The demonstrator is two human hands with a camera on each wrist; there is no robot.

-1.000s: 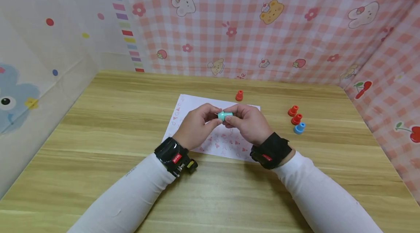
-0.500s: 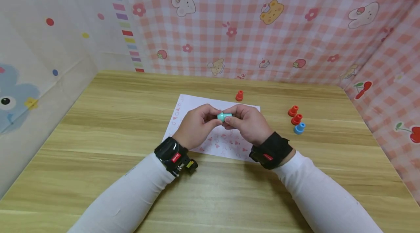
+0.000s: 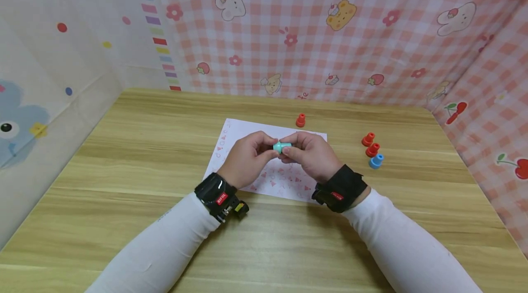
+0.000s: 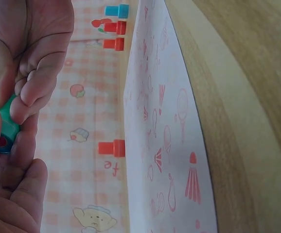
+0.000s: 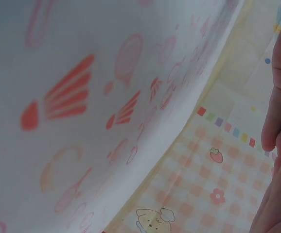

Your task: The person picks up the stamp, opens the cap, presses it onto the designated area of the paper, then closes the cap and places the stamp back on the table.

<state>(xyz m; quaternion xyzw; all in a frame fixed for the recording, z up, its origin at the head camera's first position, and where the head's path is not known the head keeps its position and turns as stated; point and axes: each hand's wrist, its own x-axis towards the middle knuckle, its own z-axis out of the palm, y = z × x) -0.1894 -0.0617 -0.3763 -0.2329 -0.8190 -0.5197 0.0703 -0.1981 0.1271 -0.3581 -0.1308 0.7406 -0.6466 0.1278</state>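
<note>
A small teal toy stamp [image 3: 282, 147] is held level between both hands, above a white sheet of paper [image 3: 264, 129]. My left hand [image 3: 246, 159] pinches its wider end with thumb and fingers. The narrower handle is gripped by my right hand [image 3: 314, 156], whose fingers partly cover it. Seen in the left wrist view, the stamp [image 4: 8, 121] shows a dark, reddish round end facing the left hand [image 4: 14, 204]. Pink and red prints of shuttlecocks and rackets cover the paper. In the right wrist view the stamp is hidden and the hands show only at the right edge.
One red stamp [image 3: 300, 120] stands just behind the paper. To the right, two more red stamps, a rear one [image 3: 368, 139] and a nearer one [image 3: 373, 150], stand in line with a blue stamp [image 3: 376, 161]. Patterned cloth [image 3: 264, 31] walls in the wooden table [image 3: 165, 109].
The teal stamp has turned and shifted very slightly between the fingers since a second ago. Both hands otherwise stay in place, and the other stamps have not moved.
</note>
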